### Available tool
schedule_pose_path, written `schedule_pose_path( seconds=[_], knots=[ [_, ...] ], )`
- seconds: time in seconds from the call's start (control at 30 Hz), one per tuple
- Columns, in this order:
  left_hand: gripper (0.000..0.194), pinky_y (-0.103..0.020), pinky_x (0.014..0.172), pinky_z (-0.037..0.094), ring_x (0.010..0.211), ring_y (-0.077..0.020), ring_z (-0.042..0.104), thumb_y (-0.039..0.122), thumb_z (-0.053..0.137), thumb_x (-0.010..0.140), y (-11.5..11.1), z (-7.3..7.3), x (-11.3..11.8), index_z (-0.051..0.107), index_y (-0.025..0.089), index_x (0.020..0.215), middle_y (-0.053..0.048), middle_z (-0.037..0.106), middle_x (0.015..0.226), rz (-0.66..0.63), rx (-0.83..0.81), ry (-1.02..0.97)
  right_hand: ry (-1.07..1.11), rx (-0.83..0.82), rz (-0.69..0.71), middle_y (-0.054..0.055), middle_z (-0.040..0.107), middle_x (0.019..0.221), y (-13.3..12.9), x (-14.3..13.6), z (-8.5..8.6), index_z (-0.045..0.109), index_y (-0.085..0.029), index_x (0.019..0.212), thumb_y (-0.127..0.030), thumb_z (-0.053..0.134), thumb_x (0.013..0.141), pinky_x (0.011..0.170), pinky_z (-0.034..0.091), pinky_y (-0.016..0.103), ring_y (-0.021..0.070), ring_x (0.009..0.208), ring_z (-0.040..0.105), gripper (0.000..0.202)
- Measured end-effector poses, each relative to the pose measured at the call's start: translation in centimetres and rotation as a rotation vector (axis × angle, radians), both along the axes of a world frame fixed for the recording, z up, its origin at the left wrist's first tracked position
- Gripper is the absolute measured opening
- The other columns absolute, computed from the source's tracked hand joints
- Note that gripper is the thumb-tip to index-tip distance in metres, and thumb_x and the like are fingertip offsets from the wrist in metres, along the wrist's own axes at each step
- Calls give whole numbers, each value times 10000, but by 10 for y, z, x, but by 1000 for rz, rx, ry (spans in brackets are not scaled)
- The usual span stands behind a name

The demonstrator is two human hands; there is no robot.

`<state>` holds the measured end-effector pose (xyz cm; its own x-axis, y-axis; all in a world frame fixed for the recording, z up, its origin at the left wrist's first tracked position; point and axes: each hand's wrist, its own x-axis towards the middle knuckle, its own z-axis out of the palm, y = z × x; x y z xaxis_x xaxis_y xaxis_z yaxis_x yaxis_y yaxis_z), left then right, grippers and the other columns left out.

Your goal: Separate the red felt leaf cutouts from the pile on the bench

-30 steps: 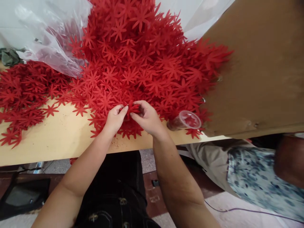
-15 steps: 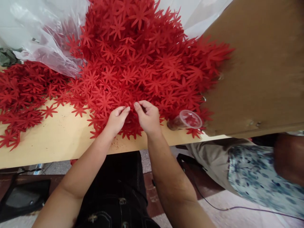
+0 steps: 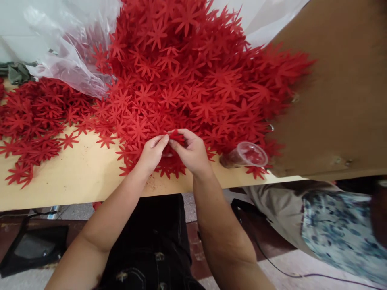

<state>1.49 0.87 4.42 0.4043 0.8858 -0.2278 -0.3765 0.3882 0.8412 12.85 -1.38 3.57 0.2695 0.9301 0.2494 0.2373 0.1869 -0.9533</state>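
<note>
Now both your hands close in on one red flower piece (image 3: 177, 138), to the left of the clear cup (image 3: 232, 157)!
Your right hand (image 3: 192, 153) is half curled, thumb and fingers clamped on the piece; your left hand (image 3: 153, 152), farther from the cup, has thumb and forefinger pinched together at its left end, and I can't tell whether those tips grip it. Look at the line of it: long axis roughly sideways, one end at your left fingertips, the other toward the cup, partly hidden by your right hand. Behind and left of the cup spreads the heap of red flowers (image 3: 172, 92); right of the cup, a brown board (image 3: 332, 96).
</note>
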Motion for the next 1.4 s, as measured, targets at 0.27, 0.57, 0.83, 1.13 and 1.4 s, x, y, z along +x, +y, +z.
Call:
schedule_pose_path(
  seconds=[0.27, 0.57, 0.83, 1.13, 1.4],
  knots=[
    [144, -276, 752, 499, 738, -103, 609, 107, 591, 738, 1, -6, 3, 616, 130, 878, -14, 680, 824, 17, 128, -3, -45, 92, -229, 10, 616, 729, 7, -13, 2, 602, -192, 760, -451, 590, 750, 668, 481, 293, 125, 668, 556, 260],
    [44, -231, 565, 460, 505, -62, 529, 156, 569, 771, 1, -4, 1, 568, 150, 815, 46, 577, 621, 126, 60, 77, 165, 164, -346, -41, 517, 627, 12, 0, 0, 500, -218, 709, -519, 605, 720, 577, 434, 247, 78, 556, 478, 319],
    [148, -184, 658, 418, 626, -37, 492, 231, 659, 713, 1, -3, 0, 609, 158, 831, 53, 561, 684, 164, 185, 81, 94, 26, -349, -68, 306, 498, 7, -7, 3, 319, -212, 542, -662, 548, 683, 474, 312, 236, 61, 469, 295, 524],
    [296, -201, 712, 437, 653, -40, 527, 211, 735, 600, -2, 3, 1, 591, 172, 856, 57, 591, 721, 125, 136, 3, 338, 31, -66, -25, 599, 779, 9, -11, -4, 525, -242, 845, -524, 699, 606, 681, 489, 265, 100, 676, 556, 408],
    [172, -176, 654, 407, 588, -21, 475, 160, 693, 644, -2, -1, 4, 554, 165, 745, 81, 523, 646, 131, 134, 59, 145, 42, -265, -32, 504, 593, 10, -16, -5, 477, -206, 636, -503, 519, 780, 585, 425, 248, 86, 567, 462, 332]
  ],
)
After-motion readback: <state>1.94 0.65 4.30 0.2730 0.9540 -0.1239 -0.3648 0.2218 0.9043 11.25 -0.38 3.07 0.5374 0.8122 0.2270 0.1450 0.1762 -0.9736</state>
